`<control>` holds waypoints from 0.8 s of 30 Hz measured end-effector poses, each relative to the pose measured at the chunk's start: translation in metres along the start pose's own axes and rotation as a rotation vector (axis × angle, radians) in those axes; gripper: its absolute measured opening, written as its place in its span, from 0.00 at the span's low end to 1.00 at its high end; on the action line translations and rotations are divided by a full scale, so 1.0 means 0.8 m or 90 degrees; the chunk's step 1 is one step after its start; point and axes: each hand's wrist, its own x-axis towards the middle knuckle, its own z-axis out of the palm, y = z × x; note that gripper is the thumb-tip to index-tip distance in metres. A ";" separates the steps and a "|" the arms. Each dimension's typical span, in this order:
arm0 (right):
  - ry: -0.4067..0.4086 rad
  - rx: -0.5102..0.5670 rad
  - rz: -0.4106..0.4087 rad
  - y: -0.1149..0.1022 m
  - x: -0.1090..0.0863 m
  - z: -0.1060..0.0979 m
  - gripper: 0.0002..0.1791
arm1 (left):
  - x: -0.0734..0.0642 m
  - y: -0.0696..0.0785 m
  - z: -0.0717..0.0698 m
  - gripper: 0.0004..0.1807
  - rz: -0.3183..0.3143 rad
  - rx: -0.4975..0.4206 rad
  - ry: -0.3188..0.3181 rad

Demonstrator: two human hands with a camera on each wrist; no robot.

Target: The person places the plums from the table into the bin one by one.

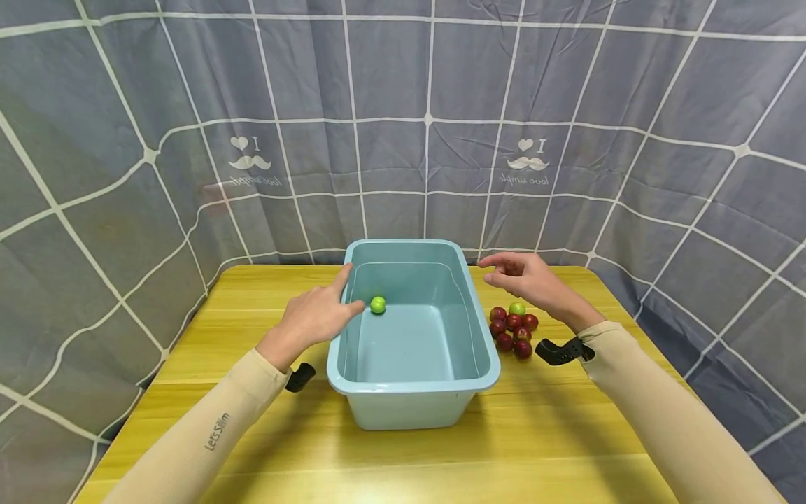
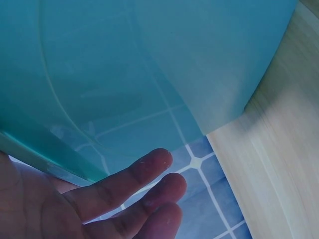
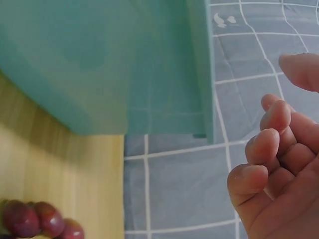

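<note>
A light-blue plastic basin [image 1: 412,387] stands on the table, with one small round green fruit [image 1: 378,304] inside near its left wall. My left hand [image 1: 317,315] rests at the basin's left rim, thumb over the inside. In the left wrist view its fingers [image 2: 149,167] stretch out loosely by the outer wall. Right of the basin, my right hand [image 1: 522,280] hovers in the air, holding nothing. Its fingers [image 3: 262,147] are loosely bent and apart from the thumb in the right wrist view. Below it lies a cluster of small round dark-red fruits [image 1: 513,322] with one green fruit [image 1: 517,309].
The wooden table [image 1: 271,294] ends just behind the basin. A grey curtain [image 1: 390,154] with white grid lines hangs around its back and sides. Each wrist wears a black strap mount, such as the right one [image 1: 557,351].
</note>
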 end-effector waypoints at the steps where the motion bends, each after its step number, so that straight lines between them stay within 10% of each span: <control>1: 0.001 0.005 0.001 0.003 -0.003 -0.001 0.21 | 0.000 0.000 0.000 0.47 0.001 0.000 0.002; 24: 0.027 0.040 0.076 0.098 -0.073 0.002 0.22 | -0.001 -0.004 0.001 0.44 -0.009 -0.005 0.025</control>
